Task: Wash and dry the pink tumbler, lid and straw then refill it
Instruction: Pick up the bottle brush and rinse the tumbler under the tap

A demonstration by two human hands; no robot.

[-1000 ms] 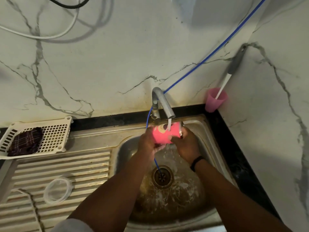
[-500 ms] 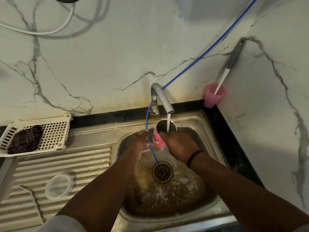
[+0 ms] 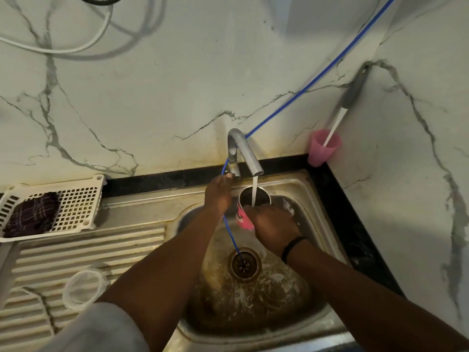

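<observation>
1. Head view, landmark = faucet (image 3: 243,153). Pink tumbler (image 3: 250,209) sits upright right under the spout, mouth up, stream running straight into it. A second ago it lay sideways in both hands with water hitting its side; half a second ago it was turned upright.
2. Right hand (image 3: 272,222) grips the tumbler, fingers curled round its near side, just below and in front of the spout. Black band on that wrist.
3. Left hand (image 3: 219,193) has let go of the tumbler and gone up to the faucet base, fingertips touching the valve just left of the spout. How curled its fingers are I cannot tell (back of hand faces the camera).
4. Meaning, as a guess: outside scrub looks done, inside is filling for a rinse, and the left hand looks set to adjust or shut the water. Drying, lid, straw and refill not done yet.
5. Clear lid (image 3: 83,285) lies on the ribbed drainboard, far left and in front of the faucet, well apart from the tumbler. Probably the tumbler's lid; straw not identifiable.
6. Rest: blue hose (image 3: 304,87) runs from upper right past the faucet down into the drain (image 3: 244,265); white basket (image 3: 76,199) with dark cloth (image 3: 31,213) left of the faucet; pink cup (image 3: 322,148) with a brush in the corner right of it.
</observation>
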